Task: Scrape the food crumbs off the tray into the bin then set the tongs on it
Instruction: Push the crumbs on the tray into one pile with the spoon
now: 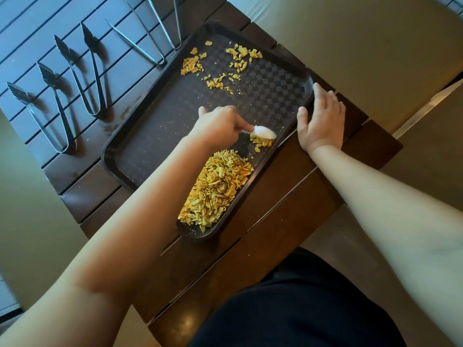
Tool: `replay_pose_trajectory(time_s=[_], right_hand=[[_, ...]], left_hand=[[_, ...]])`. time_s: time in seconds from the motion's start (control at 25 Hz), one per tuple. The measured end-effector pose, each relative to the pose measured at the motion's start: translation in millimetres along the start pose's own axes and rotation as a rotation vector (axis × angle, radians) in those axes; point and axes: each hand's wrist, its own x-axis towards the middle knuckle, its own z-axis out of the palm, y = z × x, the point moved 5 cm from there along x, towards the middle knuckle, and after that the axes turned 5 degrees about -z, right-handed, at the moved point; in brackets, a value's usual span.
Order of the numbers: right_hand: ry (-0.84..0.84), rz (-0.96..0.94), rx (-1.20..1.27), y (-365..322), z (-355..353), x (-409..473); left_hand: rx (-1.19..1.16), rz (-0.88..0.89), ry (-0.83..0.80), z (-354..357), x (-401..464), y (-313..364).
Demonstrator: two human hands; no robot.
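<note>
The left hand [220, 126] holds a white spoon [263, 132], handle hidden in its grip, over crumbs [215, 189]; the right hand [320, 118] lies flat on the tray [155, 136] rim.

bare tray [160, 136] centre passable, crumb heap [216, 186] blocking near corner, tongs [82, 78] lining far side

spoon [263, 132] handle is buried in the left hand [218, 126], and the thin tongs [160, 28] run off the top edge.
</note>
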Motion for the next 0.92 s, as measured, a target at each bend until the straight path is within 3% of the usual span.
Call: replay_pose_trajectory(time_s=[0.2, 0.32, 0.44, 0.64, 0.84, 0.92], right_hand=[[-0.003, -0.005, 0.005, 0.1, -0.8, -0.3], [-0.003, -0.006, 0.002, -0.4, -0.8, 0.0], [-0.004, 0.001, 0.013, -0.2, -0.4, -0.1], [-0.010, -0.005, 0.000, 1.4, 1.7, 1.2], [-0.001, -0.009, -0.006, 1.8, 2.0, 0.6], [-0.007, -0.004, -0.004, 2.2, 1.7, 0.6]], left_hand=[[-0.101, -0.037, -0.195, 4.4, -20.3, -30.7], [-0.203, -0.065, 0.027, -2.9, -10.6, -20.6], [-0.115, -0.048, 0.207, -1.1, 3.4, 11.3], [0.052, 0.045, 0.167, 5.4, 4.2, 18.9], [-0.060, 0.037, -0.029, 6.7, -23.8, -22.0], [-0.228, -0.031, 0.034, 3.8, -22.9, -29.4]])
